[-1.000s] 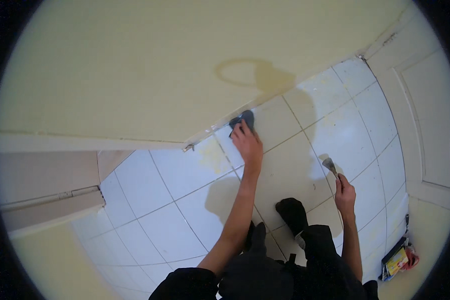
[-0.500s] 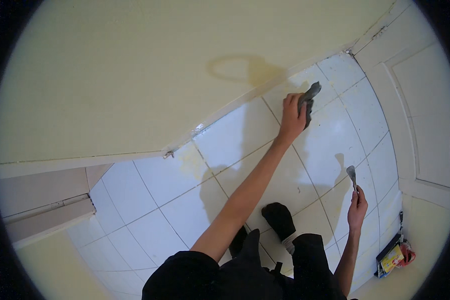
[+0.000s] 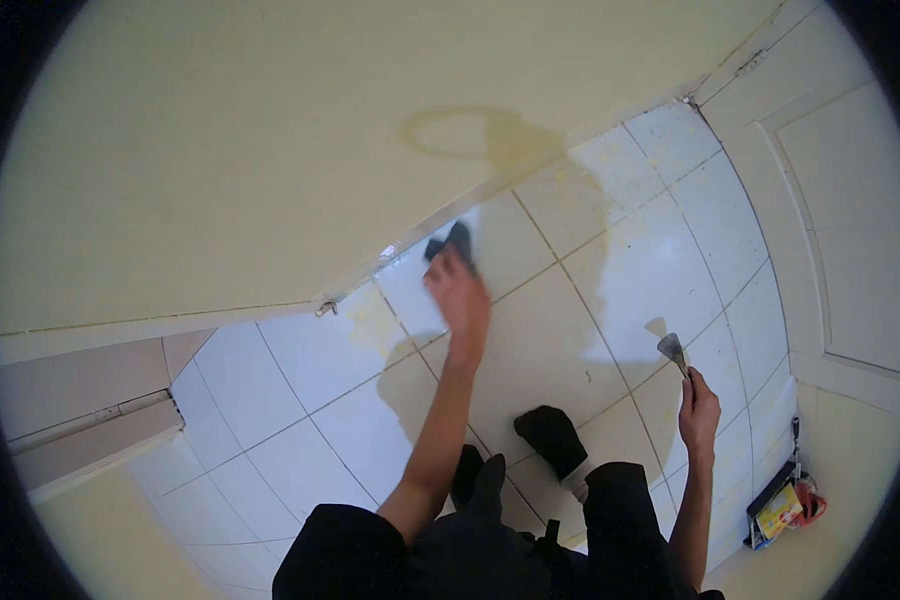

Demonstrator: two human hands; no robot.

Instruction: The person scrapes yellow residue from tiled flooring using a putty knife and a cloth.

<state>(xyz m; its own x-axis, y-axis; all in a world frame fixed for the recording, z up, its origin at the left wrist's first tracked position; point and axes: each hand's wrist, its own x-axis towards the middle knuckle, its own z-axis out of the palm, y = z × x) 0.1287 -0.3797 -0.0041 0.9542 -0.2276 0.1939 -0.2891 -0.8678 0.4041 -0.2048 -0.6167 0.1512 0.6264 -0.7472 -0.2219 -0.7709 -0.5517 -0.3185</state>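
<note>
My left hand (image 3: 458, 295) presses a dark grey cloth (image 3: 452, 244) to the white tiled floor (image 3: 660, 265), close to the base of the cream wall. The hand is somewhat blurred, its fingers bent over the cloth. On the right, my right hand (image 3: 700, 408) grips the handle of a scraper (image 3: 672, 348) with a flared metal blade. That blade points up and to the left, and a shadow lies by its tip. Yellowish stains (image 3: 372, 322) mark the tiles to the left of the cloth, with more along the far wall edge.
The cream wall (image 3: 250, 170) runs along the far side, with a panelled door (image 3: 840, 220) at right. A pile of packets and tools (image 3: 778, 512) lies at the lower right. My dark-socked foot (image 3: 550, 440) rests on the tiles. A ledge (image 3: 100, 440) juts in at left.
My left hand has swept the cloth leftward along the wall base, from the far right tiles. The scraper in my right hand has shifted slightly left and tilted more to the left.
</note>
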